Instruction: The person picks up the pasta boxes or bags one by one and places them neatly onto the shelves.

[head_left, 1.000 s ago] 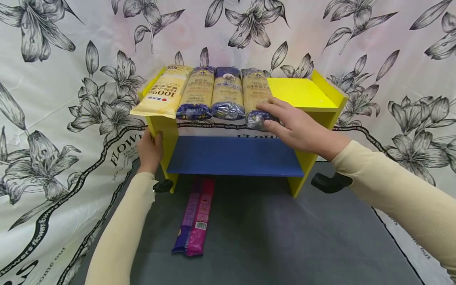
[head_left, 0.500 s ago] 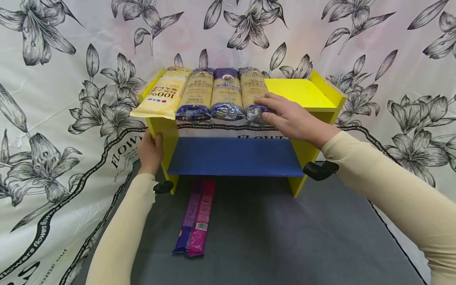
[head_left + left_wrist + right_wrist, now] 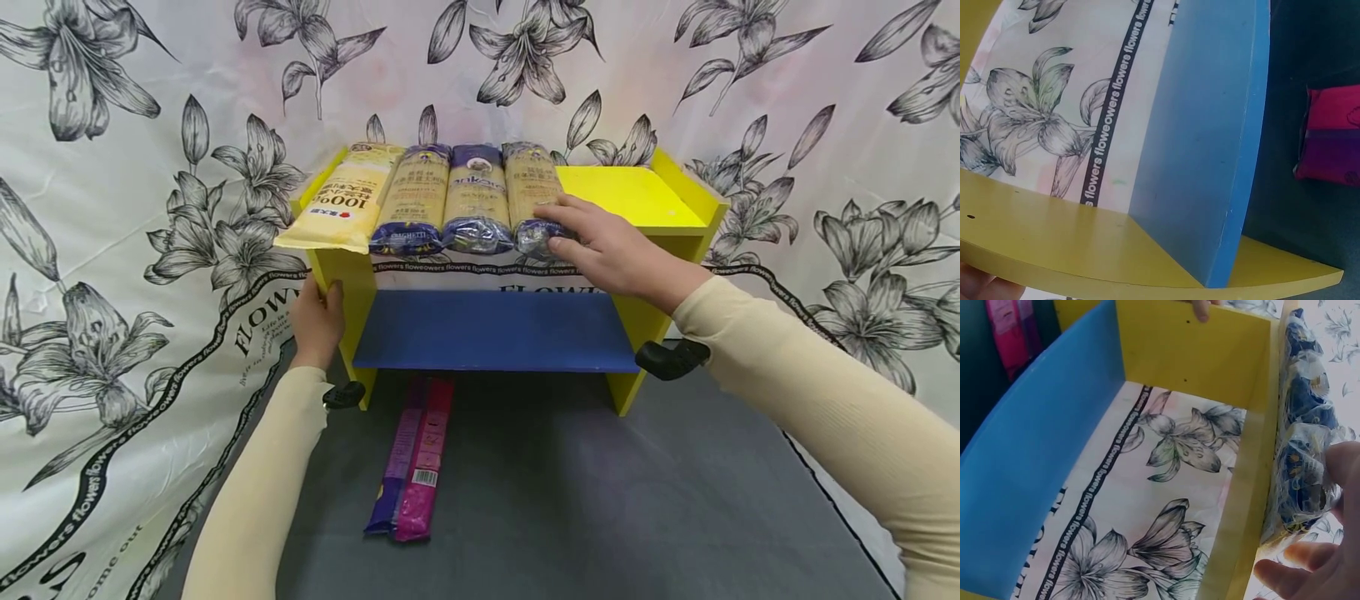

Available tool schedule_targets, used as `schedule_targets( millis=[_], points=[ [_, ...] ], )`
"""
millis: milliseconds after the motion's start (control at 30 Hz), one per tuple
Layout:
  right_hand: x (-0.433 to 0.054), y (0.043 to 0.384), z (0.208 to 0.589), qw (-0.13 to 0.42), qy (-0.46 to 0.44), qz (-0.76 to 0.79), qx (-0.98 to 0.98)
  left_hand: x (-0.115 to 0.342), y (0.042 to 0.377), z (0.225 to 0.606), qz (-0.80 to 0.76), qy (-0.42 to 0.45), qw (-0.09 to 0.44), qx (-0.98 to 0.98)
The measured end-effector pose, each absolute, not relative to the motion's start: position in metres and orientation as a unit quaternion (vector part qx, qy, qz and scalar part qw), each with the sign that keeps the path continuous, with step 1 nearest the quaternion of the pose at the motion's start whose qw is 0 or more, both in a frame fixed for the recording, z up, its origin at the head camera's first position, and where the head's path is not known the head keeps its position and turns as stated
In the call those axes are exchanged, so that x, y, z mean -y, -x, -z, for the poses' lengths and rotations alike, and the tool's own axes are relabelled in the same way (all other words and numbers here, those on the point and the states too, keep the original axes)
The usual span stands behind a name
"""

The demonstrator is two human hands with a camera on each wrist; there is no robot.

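Note:
A small shelf unit has yellow side panels [image 3: 354,317], a yellow top and a blue lower board [image 3: 495,329]. My left hand [image 3: 316,323] grips the edge of its left panel, thumb on the near face; its fingertips [image 3: 988,284] show at the panel edge in the left wrist view. On the top, side by side, lie one yellow pasta bag [image 3: 345,196] and several blue-ended spaghetti packs [image 3: 411,200]. With loosely extended fingers, my right hand [image 3: 618,250] touches the near end and right side of the rightmost spaghetti pack [image 3: 528,179].
Under the shelf's left part, a pink and purple packet [image 3: 412,467] lies on the dark grey cloth [image 3: 600,500], jutting forward. The yellow top's bare stretch [image 3: 626,192] runs to the raised right panel [image 3: 690,192]. Behind hangs a flower-print sheet [image 3: 450,58].
My right hand has pushed the rightmost spaghetti pack back and slightly left, level with its neighbours. Over the last half second it has barely moved. The left hand stays on the panel.

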State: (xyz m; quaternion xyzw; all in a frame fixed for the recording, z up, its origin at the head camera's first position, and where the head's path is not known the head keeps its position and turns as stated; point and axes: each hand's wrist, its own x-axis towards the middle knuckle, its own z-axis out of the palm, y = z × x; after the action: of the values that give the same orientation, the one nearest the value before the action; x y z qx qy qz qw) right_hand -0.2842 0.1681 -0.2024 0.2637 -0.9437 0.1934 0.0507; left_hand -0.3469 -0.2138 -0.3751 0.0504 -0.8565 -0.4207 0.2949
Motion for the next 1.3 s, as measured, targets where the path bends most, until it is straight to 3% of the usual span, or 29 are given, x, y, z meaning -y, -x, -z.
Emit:
schedule_targets(
  millis=[367,633,967,1300],
  points=[
    [-0.208,0.238,0.21,0.089,-0.212,-0.17,0.958,0.215,0.348,0.377,0.411,-0.041,0.306,0.857],
    [-0.25,0.22,0.262,0.141,-0.219,-0.19,0.946,0.215,0.35,0.376,0.418,-0.037,0.313,0.852],
    [-0.254,0.222,0.361,0.016,-0.175,-0.245,0.953,0.215,0.349,0.38,0.426,-0.048,0.305,0.85],
    [-0.2,0.231,0.465,-0.055,-0.148,-0.336,0.928,0.216,0.352,0.379,0.423,-0.04,0.314,0.849]
  ],
)
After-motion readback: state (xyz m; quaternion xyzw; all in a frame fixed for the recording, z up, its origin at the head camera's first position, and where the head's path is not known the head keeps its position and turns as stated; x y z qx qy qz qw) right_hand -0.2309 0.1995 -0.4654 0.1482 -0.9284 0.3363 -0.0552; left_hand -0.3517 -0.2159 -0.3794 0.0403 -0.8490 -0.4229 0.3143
